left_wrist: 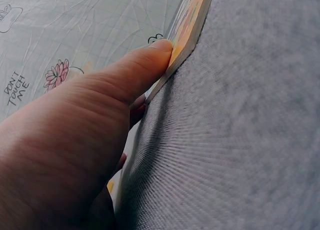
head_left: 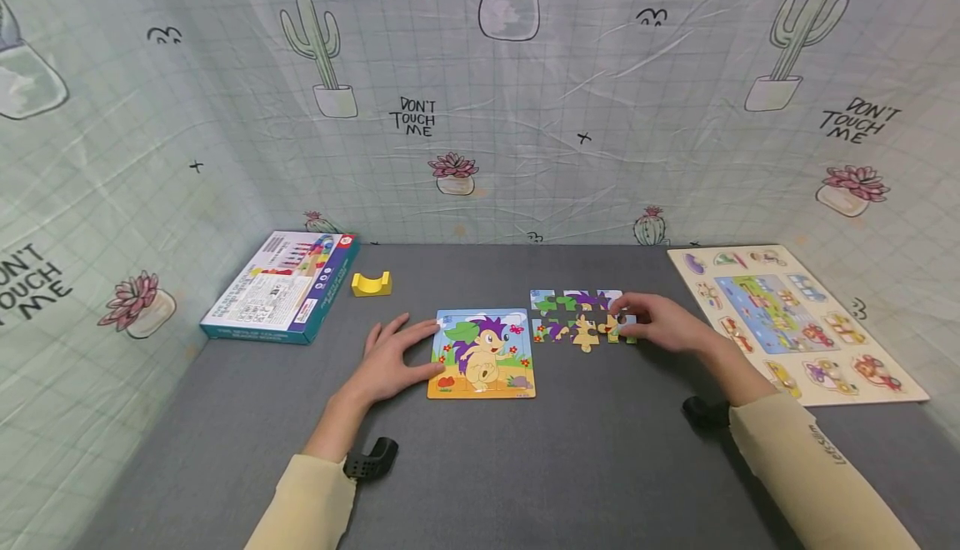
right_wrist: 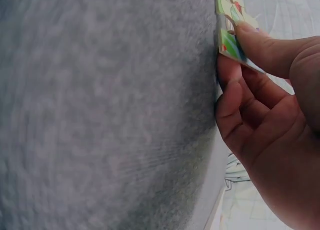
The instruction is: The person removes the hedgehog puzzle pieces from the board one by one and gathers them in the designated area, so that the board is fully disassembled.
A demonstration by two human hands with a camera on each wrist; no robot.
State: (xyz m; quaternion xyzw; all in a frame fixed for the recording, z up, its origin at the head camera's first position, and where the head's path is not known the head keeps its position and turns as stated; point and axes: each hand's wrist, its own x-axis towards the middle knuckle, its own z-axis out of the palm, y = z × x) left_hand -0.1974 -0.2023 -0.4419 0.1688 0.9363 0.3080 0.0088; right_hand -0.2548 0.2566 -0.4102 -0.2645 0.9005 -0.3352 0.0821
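Observation:
A square hedgehog puzzle board (head_left: 482, 354) with a blue and orange border lies flat at the middle of the table. My left hand (head_left: 393, 358) rests at its left side, fingers spread and fairly straight. In the left wrist view the thumb (left_wrist: 150, 57) touches the board's edge. Right of the board lie several loose puzzle pieces (head_left: 585, 333) in two rough rows. My right hand (head_left: 663, 323) is at the right end of these rows. In the right wrist view it pinches a green puzzle piece (right_wrist: 231, 43) between thumb and curled fingers.
A boxed toy set (head_left: 281, 287) lies at the back left, with a yellow arch-shaped block (head_left: 372, 284) beside it. On the right is a large wooden picture board (head_left: 787, 317) with a pale border. A patterned cloth (head_left: 525, 142) hangs behind the grey table (head_left: 525, 475).

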